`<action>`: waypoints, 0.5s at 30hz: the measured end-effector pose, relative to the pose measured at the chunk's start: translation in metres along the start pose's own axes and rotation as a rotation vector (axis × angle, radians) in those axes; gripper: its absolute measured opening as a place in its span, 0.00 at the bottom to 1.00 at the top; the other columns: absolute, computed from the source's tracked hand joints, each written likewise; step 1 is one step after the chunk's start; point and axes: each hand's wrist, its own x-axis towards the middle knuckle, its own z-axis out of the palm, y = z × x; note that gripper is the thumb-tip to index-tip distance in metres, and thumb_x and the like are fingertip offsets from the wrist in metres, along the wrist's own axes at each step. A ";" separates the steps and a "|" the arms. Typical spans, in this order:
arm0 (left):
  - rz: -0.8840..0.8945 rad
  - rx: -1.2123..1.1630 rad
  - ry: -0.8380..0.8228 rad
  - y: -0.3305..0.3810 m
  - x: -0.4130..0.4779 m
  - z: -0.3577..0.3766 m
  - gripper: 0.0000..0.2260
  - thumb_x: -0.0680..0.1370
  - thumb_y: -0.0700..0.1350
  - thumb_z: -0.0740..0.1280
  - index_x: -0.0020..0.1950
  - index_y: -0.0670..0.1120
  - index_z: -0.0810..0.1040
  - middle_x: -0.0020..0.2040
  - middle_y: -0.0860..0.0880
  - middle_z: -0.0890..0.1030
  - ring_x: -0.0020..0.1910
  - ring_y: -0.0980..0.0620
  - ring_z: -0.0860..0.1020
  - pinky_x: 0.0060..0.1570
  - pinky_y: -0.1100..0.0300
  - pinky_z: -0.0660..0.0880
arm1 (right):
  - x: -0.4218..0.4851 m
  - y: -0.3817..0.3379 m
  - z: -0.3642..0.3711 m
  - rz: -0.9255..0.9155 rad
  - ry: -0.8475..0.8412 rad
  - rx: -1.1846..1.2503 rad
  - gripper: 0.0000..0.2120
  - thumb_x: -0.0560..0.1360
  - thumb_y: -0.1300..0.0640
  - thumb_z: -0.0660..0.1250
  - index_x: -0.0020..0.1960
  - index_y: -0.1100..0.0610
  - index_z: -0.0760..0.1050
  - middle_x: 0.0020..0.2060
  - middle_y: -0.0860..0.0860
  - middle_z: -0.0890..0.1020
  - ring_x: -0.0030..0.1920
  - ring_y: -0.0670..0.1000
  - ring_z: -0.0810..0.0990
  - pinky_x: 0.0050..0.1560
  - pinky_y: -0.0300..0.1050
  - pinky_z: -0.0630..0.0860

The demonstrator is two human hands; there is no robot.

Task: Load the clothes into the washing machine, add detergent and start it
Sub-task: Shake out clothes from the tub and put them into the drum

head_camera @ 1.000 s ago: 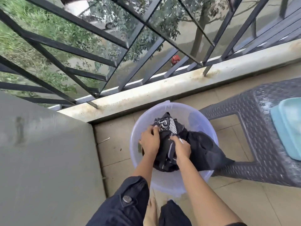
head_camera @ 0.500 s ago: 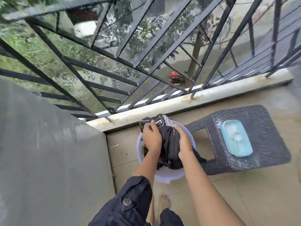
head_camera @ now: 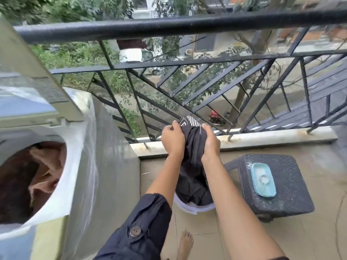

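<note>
Black garment (head_camera: 193, 152) hangs mid-frame, gripped by left hand (head_camera: 173, 136) and right hand (head_camera: 210, 141) – fingers clenched – above the pale tub (head_camera: 195, 207); washing machine (head_camera: 78, 147) lower left holds pinkish-brown clothes (head_camera: 45, 166).

Black garment (head_camera: 191, 156) with striped white-printed top edge, bunched, hangs right of the washing machine (head_camera: 88, 147), tail in pale basin (head_camera: 195, 205). Machine's top opening shows brown and pinkish clothes (head_camera: 37, 175), probably several pieces.

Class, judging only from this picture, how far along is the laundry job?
Done: brownish clothes already lie in the open washing machine. In hand: both the left hand and right hand lift a black garment from the basin. Left: loading it, adding detergent, starting.
</note>
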 end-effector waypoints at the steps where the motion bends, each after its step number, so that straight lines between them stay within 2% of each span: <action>1: -0.001 -0.016 0.019 0.009 -0.001 -0.012 0.19 0.80 0.49 0.57 0.32 0.40 0.65 0.31 0.45 0.71 0.37 0.43 0.69 0.37 0.55 0.61 | -0.011 -0.003 0.010 -0.013 -0.013 -0.009 0.29 0.50 0.41 0.72 0.44 0.58 0.80 0.45 0.55 0.84 0.44 0.57 0.82 0.47 0.51 0.78; 3: -0.001 -0.052 0.061 0.024 0.000 -0.035 0.19 0.80 0.49 0.58 0.32 0.41 0.64 0.31 0.46 0.69 0.34 0.45 0.67 0.36 0.56 0.60 | -0.029 -0.008 0.030 -0.040 -0.055 -0.018 0.23 0.50 0.41 0.72 0.39 0.56 0.78 0.44 0.55 0.83 0.42 0.57 0.82 0.44 0.50 0.77; 6: 0.013 -0.128 0.118 0.041 0.005 -0.076 0.19 0.79 0.48 0.59 0.30 0.42 0.63 0.29 0.48 0.66 0.28 0.50 0.65 0.30 0.54 0.59 | -0.053 -0.007 0.064 -0.061 -0.111 -0.041 0.25 0.51 0.41 0.72 0.40 0.58 0.79 0.44 0.56 0.84 0.43 0.57 0.83 0.45 0.52 0.80; 7: 0.009 -0.137 0.127 0.045 0.008 -0.088 0.19 0.79 0.48 0.59 0.30 0.42 0.63 0.28 0.49 0.66 0.27 0.51 0.64 0.29 0.54 0.59 | -0.060 -0.006 0.074 -0.066 -0.123 -0.045 0.25 0.51 0.41 0.72 0.41 0.58 0.79 0.44 0.56 0.84 0.42 0.57 0.83 0.44 0.51 0.80; 9: 0.019 -0.148 0.154 0.051 0.014 -0.119 0.20 0.79 0.47 0.59 0.28 0.43 0.62 0.28 0.49 0.66 0.27 0.51 0.64 0.29 0.55 0.59 | -0.080 0.001 0.100 -0.078 -0.180 -0.044 0.19 0.56 0.44 0.72 0.38 0.57 0.78 0.40 0.54 0.83 0.38 0.55 0.81 0.38 0.45 0.77; 11: 0.025 -0.176 0.166 0.055 0.021 -0.153 0.20 0.79 0.46 0.59 0.28 0.43 0.64 0.29 0.48 0.68 0.30 0.49 0.66 0.33 0.56 0.60 | -0.099 0.010 0.127 -0.084 -0.194 -0.062 0.14 0.61 0.45 0.72 0.35 0.56 0.77 0.37 0.53 0.82 0.36 0.54 0.80 0.36 0.45 0.75; 12: 0.030 -0.180 0.173 0.057 0.024 -0.168 0.18 0.79 0.46 0.59 0.30 0.41 0.70 0.32 0.46 0.71 0.34 0.46 0.69 0.36 0.57 0.61 | -0.106 0.015 0.139 -0.091 -0.195 -0.079 0.15 0.61 0.45 0.71 0.35 0.56 0.77 0.38 0.53 0.83 0.37 0.55 0.81 0.38 0.47 0.76; 13: 0.027 -0.180 0.185 0.056 0.030 -0.187 0.17 0.80 0.48 0.59 0.36 0.38 0.75 0.36 0.44 0.75 0.39 0.44 0.72 0.38 0.57 0.62 | -0.117 0.022 0.153 -0.094 -0.208 -0.096 0.16 0.60 0.43 0.71 0.35 0.56 0.78 0.40 0.54 0.84 0.39 0.55 0.82 0.42 0.49 0.77; 15: 0.027 -0.177 0.209 0.055 0.043 -0.225 0.18 0.79 0.51 0.59 0.46 0.36 0.77 0.45 0.39 0.78 0.46 0.41 0.75 0.41 0.57 0.64 | -0.140 0.036 0.182 -0.082 -0.246 -0.109 0.16 0.57 0.43 0.70 0.34 0.56 0.78 0.41 0.54 0.84 0.39 0.56 0.82 0.42 0.49 0.77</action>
